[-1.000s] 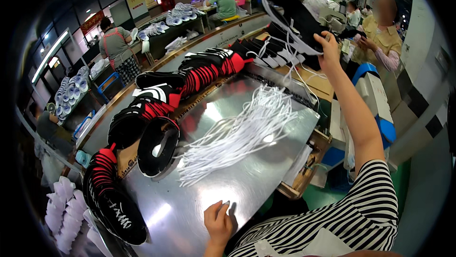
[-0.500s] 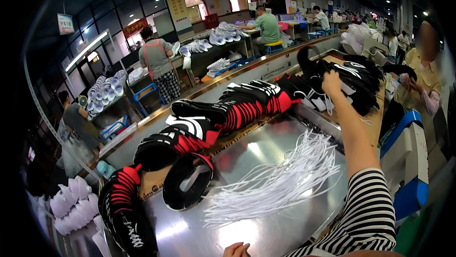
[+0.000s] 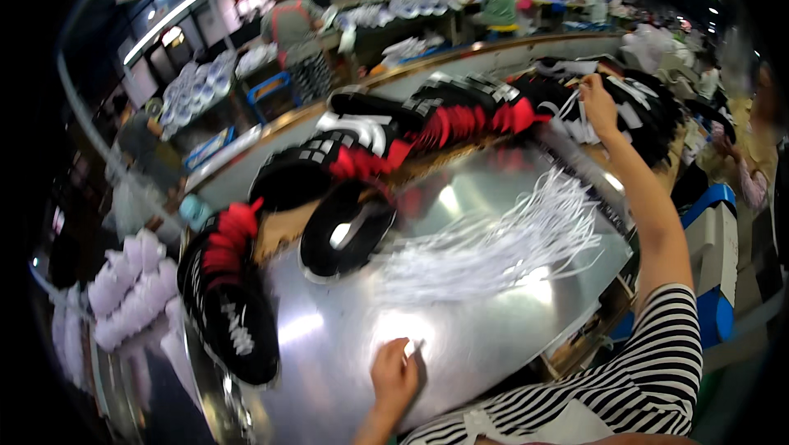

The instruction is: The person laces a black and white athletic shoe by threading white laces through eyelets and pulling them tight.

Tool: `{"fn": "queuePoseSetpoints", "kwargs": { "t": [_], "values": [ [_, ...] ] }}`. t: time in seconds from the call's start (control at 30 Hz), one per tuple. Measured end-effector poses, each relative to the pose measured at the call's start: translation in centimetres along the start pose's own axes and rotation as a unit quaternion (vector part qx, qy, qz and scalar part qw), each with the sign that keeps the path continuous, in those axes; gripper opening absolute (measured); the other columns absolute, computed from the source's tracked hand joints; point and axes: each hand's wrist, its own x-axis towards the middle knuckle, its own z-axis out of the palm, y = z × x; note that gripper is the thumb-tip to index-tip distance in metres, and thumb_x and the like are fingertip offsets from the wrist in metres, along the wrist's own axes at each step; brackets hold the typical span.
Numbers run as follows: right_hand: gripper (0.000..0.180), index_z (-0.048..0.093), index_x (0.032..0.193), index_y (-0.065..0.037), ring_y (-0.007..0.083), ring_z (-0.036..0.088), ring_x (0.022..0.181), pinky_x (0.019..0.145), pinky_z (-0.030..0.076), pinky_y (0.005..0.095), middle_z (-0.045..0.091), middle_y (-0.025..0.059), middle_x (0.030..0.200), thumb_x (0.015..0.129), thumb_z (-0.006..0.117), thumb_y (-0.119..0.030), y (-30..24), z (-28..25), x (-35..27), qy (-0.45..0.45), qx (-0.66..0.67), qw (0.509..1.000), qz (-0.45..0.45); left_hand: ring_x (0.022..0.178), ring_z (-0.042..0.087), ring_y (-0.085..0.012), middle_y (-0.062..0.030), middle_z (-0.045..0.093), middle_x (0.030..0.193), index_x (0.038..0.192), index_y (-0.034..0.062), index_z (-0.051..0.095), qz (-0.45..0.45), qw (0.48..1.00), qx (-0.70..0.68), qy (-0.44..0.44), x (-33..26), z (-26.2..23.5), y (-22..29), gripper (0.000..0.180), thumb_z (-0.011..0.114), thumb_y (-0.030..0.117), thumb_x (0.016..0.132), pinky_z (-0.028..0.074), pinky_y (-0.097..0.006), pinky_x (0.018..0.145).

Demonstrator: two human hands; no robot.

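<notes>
Head view: right hand [image 3: 598, 104] outstretched gripping shoe uppers [image 3: 633, 108].

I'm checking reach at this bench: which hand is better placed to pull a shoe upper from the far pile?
Right. The right hand is stretched out onto the pile of black shoe uppers, touching them. The left hand rests on the metal table near the body, far from it.

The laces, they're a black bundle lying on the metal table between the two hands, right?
Not quite: the laces are white, not black. The head view shows them spread on the metal table, between the left hand and the right hand.
</notes>
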Motion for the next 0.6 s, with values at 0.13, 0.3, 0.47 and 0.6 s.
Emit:
{"fn": "queuePoseSetpoints", "kwargs": {
  "t": [0.13,0.3,0.47,0.6],
  "values": [
    [0.016,0.057,0.104,-0.004,0.0096,0.060,0.078,0.070,0.047,0.0266,0.066,0.0023,0.090,0.095,0.061,-0.016,-2.7,-2.1,-11.7,-0.160,0.201,0.966,0.024,0.103,0.056,-0.0425,-0.0252,0.058,0.114,0.114,-0.0052,0.058,-0.035,0.989,0.048,0.137,6.1,-4.0,-6.2,0.029,0.057,0.007,0.087,0.045,-0.047,0.090],
    [0.019,0.069,0.100,-0.006,0.0069,0.056,0.064,0.058,0.046,0.0271,0.066,0.0005,0.077,0.087,0.070,-0.020,-17.9,-5.2,-30.0,-0.473,0.261,0.839,0.061,0.108,0.056,-0.0412,-0.0212,0.057,0.124,0.118,-0.0018,0.059,-0.208,0.934,0.177,0.232,13.6,-4.1,-18.5,0.044,0.069,0.030,0.088,0.045,-0.043,0.085],
    [0.015,0.069,0.098,-0.006,0.0179,0.061,0.062,0.057,0.048,0.0308,0.066,0.0084,0.081,0.087,0.069,-0.016,-24.1,-7.3,-34.0,-0.435,0.242,0.863,-0.088,0.073,0.061,-0.0229,-0.0082,0.063,0.092,0.093,0.0024,0.065,-0.201,0.937,-0.034,0.282,14.8,-6.9,-17.6,0.018,0.066,0.020,0.090,0.048,-0.035,0.069],
    [0.017,0.069,0.095,-0.005,0.0258,0.059,0.062,0.059,0.047,0.0342,0.066,0.0109,0.082,0.087,0.069,-0.019,-21.7,-1.3,-31.2,-0.346,0.184,0.918,-0.066,0.071,0.055,-0.0195,-0.0085,0.055,0.085,0.095,0.0001,0.062,-0.055,0.949,0.066,0.302,10.5,-11.7,-9.4,0.009,0.060,0.008,0.092,0.046,-0.031,0.067]
  ]
}}
